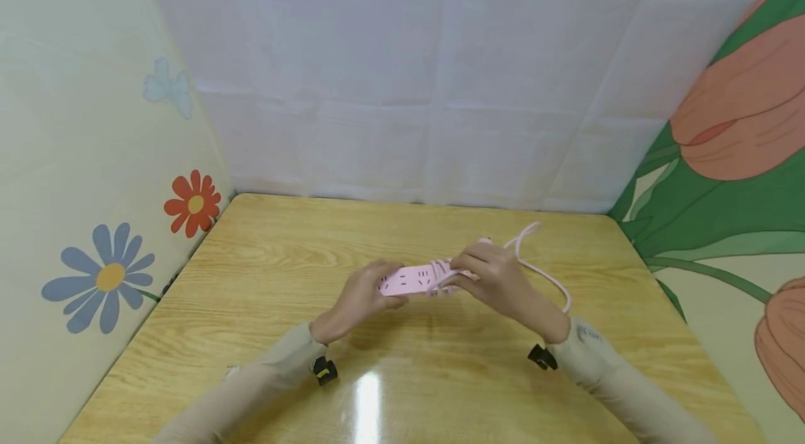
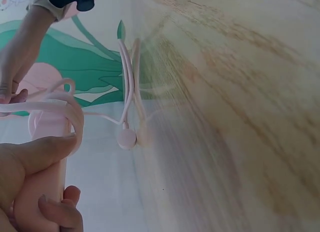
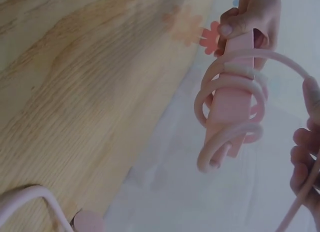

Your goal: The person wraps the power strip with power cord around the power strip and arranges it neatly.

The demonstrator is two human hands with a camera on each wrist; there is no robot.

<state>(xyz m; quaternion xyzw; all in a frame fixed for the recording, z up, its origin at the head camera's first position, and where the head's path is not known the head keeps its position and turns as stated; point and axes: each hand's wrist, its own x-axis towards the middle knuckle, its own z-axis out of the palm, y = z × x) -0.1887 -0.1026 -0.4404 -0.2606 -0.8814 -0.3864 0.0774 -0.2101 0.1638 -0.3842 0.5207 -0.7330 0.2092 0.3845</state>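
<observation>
A pink power strip (image 1: pixel 405 281) is held above the table, its socket face visible in the head view. My left hand (image 1: pixel 365 294) grips its left end, thumb along one edge and fingers round the other. Loose turns of the pink cord (image 3: pixel 232 84) wrap round the strip's other end. My right hand (image 1: pixel 499 283) pinches a length of that cord, held away from the strip in the right wrist view. From there the cord's free part (image 1: pixel 547 275) trails off to the right, and its round plug (image 2: pixel 126 138) shows near the tabletop in the left wrist view.
Under the hands is a glossy wood-grain table (image 1: pixel 283 241). White sheeting (image 1: pixel 352 80) hangs behind its far edge. Flower-printed panels stand along the left (image 1: pixel 75 164) and right (image 1: pixel 723 290) sides. A small pale item (image 1: pixel 232 370) shows beside the left sleeve.
</observation>
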